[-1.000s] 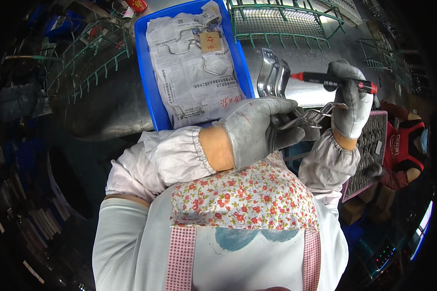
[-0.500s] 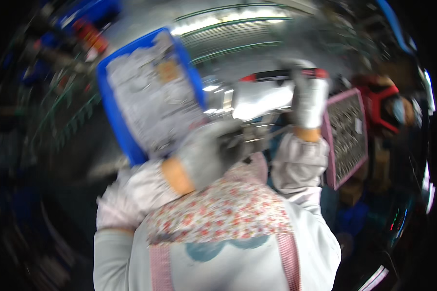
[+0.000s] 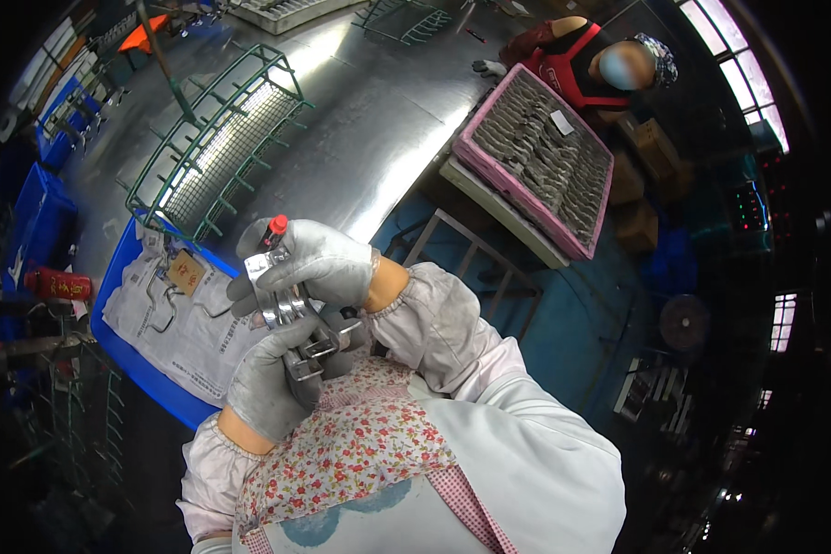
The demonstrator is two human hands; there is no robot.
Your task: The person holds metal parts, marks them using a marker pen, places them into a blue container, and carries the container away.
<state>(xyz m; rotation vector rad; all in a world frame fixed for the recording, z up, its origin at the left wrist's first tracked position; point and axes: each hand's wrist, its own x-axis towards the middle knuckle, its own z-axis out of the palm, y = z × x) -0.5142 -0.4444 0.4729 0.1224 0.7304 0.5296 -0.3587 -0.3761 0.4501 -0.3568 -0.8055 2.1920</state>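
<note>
Brackets (image 3: 286, 307) sit at nine o'clock from the view's centre: left hand (image 3: 270, 380) curls round their lower ends, right hand (image 3: 321, 263) grips the top, seemingly for steadiness; its fingers also hold a marker (image 3: 277, 225), perhaps for convenience.

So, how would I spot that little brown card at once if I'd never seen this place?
Start with the big blue bin on the left, lined with white printed paper. Near the bin's far end, left of the gloved right hand, lies the small brown card with red marks. Unlike the silvery bent wires beside it, it is flat and squarish.
</note>
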